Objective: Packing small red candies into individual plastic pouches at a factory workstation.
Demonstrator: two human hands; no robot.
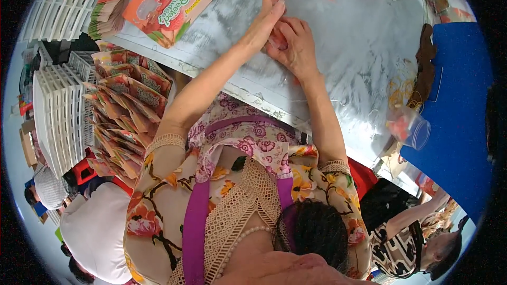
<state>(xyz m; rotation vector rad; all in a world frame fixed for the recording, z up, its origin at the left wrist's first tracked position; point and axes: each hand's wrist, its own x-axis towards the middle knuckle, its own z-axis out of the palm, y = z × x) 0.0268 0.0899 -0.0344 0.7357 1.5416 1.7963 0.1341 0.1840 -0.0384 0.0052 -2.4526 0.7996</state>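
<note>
Near the middle of the tabletop (364, 47), my left hand (266, 18) and right hand (296, 47) pinch one small pink sweet (277, 42) together. Next I think it needs a gentle pull apart, fingers kept tight.

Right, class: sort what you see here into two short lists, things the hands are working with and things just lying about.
In hand:
- left hand and right hand, pressed together over a small pinkish piece
- metal table under them

Lying about:
- printed pouch lying flat
- stack of pouches beside the table
- clear plastic cup
- white crates
- blue board
</note>
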